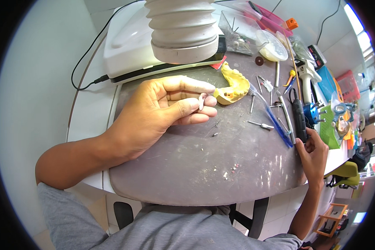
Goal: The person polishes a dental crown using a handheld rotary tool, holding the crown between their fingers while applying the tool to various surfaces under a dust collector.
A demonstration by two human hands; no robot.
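Between the thumb and fingers of my left hand (pixel 171 102) is a small, curved pinkish-white piece (pixel 202 101), perhaps a dental part; the fingers hide some of it. Just beyond my fingertips sits a yellow dental cast (pixel 233 89), an arch with teeth, on the grey work mat (pixel 175 175). At the right side, my right hand (pixel 314 154) has its thumb and fingers around the near end of a black rotary handpiece (pixel 298 112). A clear-and-blue tube (pixel 271 114) lies to the left of the handpiece.
Several metal burs (pixel 261 125) lie right of the cast. A white ribbed suction hose (pixel 183 31) hangs over a white machine (pixel 129 46). A clear bin (pixel 239 35), round tub (pixel 273 46), heat-gun-like tool (pixel 307 79) and green basket (pixel 330 127) line the far and right sides.
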